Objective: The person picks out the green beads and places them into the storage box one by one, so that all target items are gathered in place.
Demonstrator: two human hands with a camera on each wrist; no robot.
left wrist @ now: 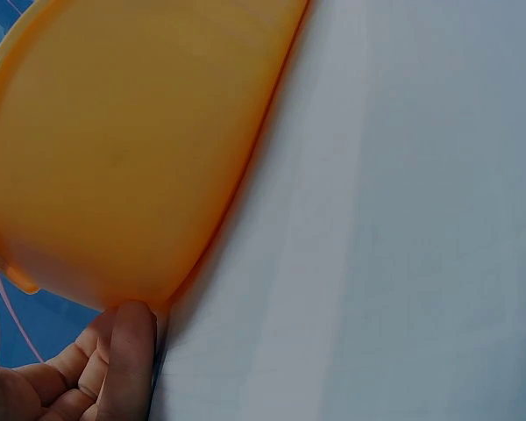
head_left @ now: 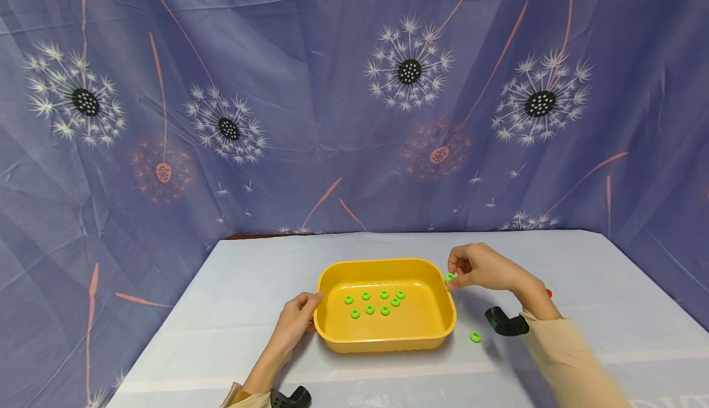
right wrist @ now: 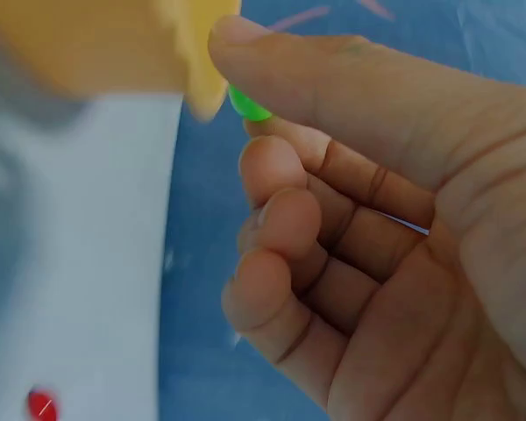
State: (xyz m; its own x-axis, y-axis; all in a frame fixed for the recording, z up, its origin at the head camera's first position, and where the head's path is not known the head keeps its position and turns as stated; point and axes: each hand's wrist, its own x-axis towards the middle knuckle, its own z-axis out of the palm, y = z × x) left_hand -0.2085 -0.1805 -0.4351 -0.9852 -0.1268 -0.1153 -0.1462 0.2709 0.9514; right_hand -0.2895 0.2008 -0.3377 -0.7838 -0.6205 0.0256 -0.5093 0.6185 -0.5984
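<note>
A yellow plastic basin (head_left: 388, 340) stands on the table, and several small green rings (head_left: 370, 309) lie scattered on its floor. At its left end my left hand (head_left: 293, 325) grips the wall, thumb at the rim and fingers low on the outside, as the left wrist view shows on the basin wall (left wrist: 140, 158). My right hand (head_left: 484, 266) is at the right rim and pinches one green ring (right wrist: 249, 105) between thumb and forefinger. Mostly hidden by those fingertips, this ring is close beside the rim. The other right fingers are curled inward.
One loose green ring (head_left: 475, 336) lies on the table right of the basin. Behind the right wrist a small red object (head_left: 549, 293) is partly hidden. The white-covered table (head_left: 244, 272) ends at a blue curtain (head_left: 310, 119) with dandelion prints.
</note>
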